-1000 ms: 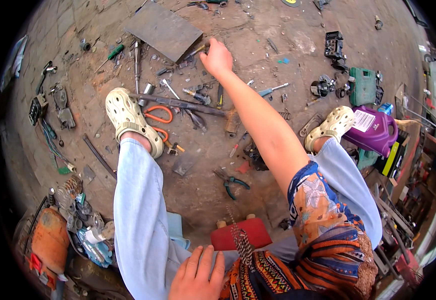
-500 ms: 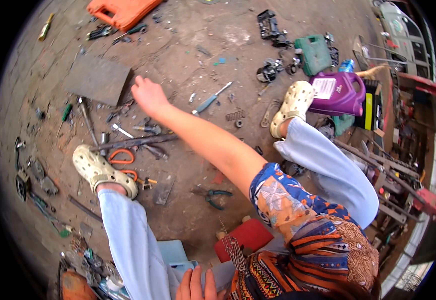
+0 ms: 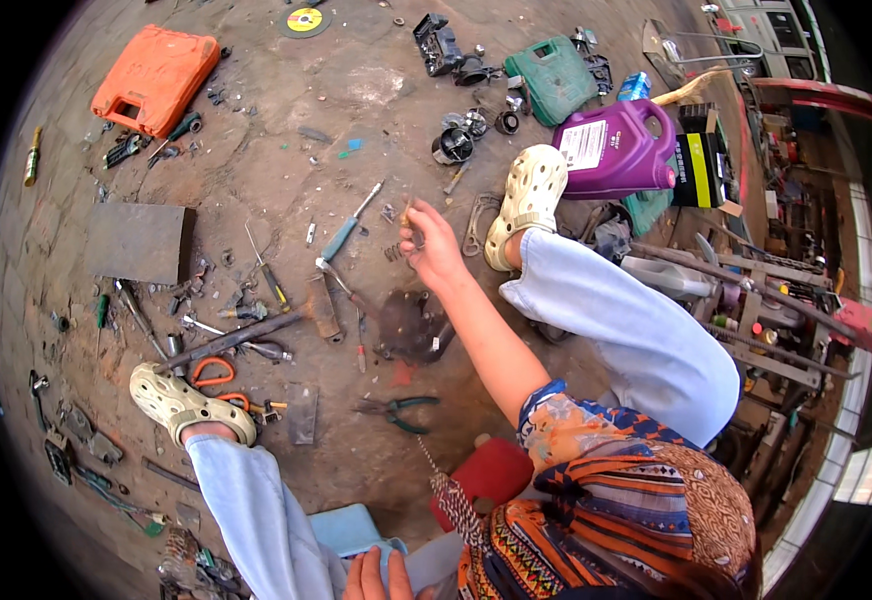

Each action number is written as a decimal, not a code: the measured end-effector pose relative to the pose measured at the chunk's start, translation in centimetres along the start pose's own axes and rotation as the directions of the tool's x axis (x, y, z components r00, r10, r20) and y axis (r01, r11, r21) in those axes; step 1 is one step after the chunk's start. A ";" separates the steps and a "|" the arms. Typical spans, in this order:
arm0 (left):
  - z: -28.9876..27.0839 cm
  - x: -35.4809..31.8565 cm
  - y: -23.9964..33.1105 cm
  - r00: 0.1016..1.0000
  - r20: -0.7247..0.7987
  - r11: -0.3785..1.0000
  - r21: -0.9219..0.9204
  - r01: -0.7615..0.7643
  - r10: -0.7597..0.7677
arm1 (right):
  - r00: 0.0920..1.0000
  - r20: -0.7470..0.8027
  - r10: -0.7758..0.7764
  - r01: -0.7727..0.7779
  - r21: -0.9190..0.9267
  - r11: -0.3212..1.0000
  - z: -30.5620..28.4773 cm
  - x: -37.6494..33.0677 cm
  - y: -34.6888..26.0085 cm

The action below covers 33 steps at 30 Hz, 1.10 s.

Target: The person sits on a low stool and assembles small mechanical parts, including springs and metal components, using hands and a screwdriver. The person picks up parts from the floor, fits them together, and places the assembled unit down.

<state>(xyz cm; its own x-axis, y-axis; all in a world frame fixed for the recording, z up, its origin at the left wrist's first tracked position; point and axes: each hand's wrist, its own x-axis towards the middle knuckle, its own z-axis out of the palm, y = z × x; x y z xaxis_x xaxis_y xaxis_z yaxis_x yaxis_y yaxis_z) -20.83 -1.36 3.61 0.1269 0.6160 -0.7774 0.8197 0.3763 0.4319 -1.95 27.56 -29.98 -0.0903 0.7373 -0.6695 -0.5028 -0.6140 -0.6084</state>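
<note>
My right hand [image 3: 429, 245] reaches over the ground, its fingers pinched around a small brownish piece too small to name. Beside its fingertips lies a coil spring [image 3: 393, 252]. Left of it is a blue-handled screwdriver [image 3: 339, 240]. Below, a dark metal part [image 3: 412, 326] sits next to the forearm, near a long-handled hammer [image 3: 324, 306] and a yellow-black screwdriver [image 3: 274, 284]. Pliers with dark green handles [image 3: 401, 411] lie closer in. At the lower edge my left hand [image 3: 381, 578] rests on my leg with its fingers apart, partly cut off by the frame.
An orange case [image 3: 156, 75], a flat metal plate [image 3: 139, 243] and orange-handled scissors-like loops [image 3: 214, 372] lie left. At right stand a purple jug [image 3: 611, 150], a green case [image 3: 551, 80] and a rack of metal parts [image 3: 776, 360]. My shoes [image 3: 528, 200] flank the tools.
My right hand has moved rightward from near the metal plate to beside the spring, and its fingers now pinch something small. The view has shifted, uncovering the hammer head and dark metal part.
</note>
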 end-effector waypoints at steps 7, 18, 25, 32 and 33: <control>-0.6 0.7 0.7 1.000 -0.022 1.000 0.007 0.000 0.001 | 0.951 0.301 -0.070 -0.009 0.254 0.967 -4.8 1.8 -4.8; -1.0 1.5 1.0 1.000 0.002 0.997 0.079 -0.013 0.013 | 0.591 -0.189 -0.784 0.131 -0.937 0.325 -8.8 14.0 -11.6; -1.5 1.6 1.7 1.000 0.013 0.998 0.062 0.027 -0.028 | 0.627 -0.113 -0.771 -0.051 -0.993 0.104 -4.8 13.2 -12.6; -1.8 1.1 1.4 1.000 -0.026 1.000 -0.012 0.010 -0.010 | 0.574 0.094 -0.814 0.126 -0.992 -0.025 -6.1 12.9 -11.8; -1.9 1.3 1.6 0.999 -0.020 1.000 -0.004 0.028 -0.028 | 0.591 0.100 -0.800 0.119 -0.992 -0.036 -6.5 13.0 -12.0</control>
<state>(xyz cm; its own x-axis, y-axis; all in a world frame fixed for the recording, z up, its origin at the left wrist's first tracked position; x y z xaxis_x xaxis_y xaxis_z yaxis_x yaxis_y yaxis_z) -20.39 1.38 4.20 0.0924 0.6191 -0.7799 0.8208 0.3961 0.4116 8.50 42.69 -34.16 0.2630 0.9554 0.1340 0.8606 -0.1695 -0.4802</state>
